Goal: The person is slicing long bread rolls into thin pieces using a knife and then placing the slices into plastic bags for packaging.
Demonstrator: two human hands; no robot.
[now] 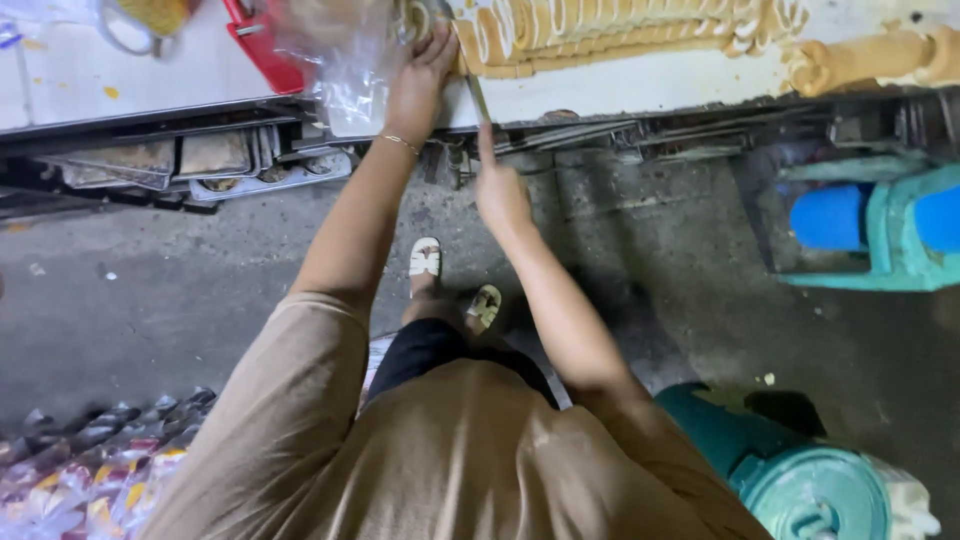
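My left hand (418, 85) rests on the edge of a white work table (640, 85), fingers spread flat against the end of a long row of sliced yellow dough pieces (600, 25). A clear plastic bag (340, 55) lies just left of that hand. My right hand (497, 185) is closed around the handle of a thin knife (472, 85), whose blade points up to the table edge beside the dough row. More twisted dough pieces (870, 55) lie further right on the table.
Stacked metal trays (215, 160) sit on a shelf under the table at left. A red tool (265, 45) lies on the table. A teal machine with blue rollers (870, 225) stands right, a teal drum (800, 480) lower right, shiny packets (90, 470) lower left. Grey concrete floor.
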